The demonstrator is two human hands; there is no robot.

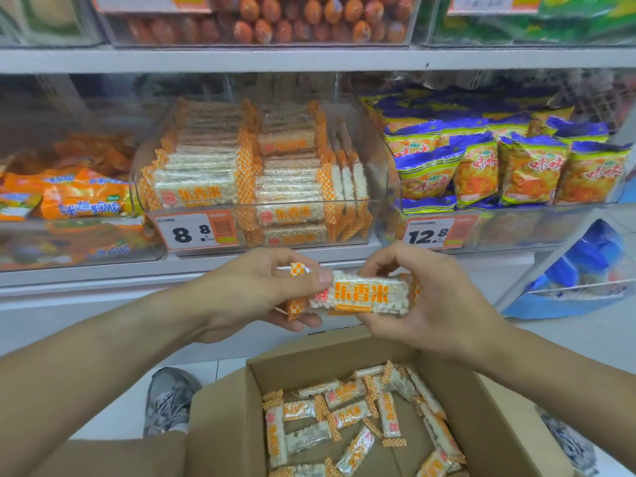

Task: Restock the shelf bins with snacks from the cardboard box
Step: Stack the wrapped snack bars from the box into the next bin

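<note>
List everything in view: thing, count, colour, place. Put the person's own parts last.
held rice bar: one, white with orange checked ends, between both hands above the box
cardboard box: one, brown, open, bottom centre
loose rice bars: many, white and orange, scattered inside the box
middle bin: one, clear, stacked with matching rice bars
right bin snack bags: many, yellow and purple
left bin packets: several, orange
price tags: two, white and orange, on bin fronts
top shelf bin: orange-brown pieces
shoe: one, grey, on floor
left hand: grips bar's left end
right hand: grips bar's right end
</note>
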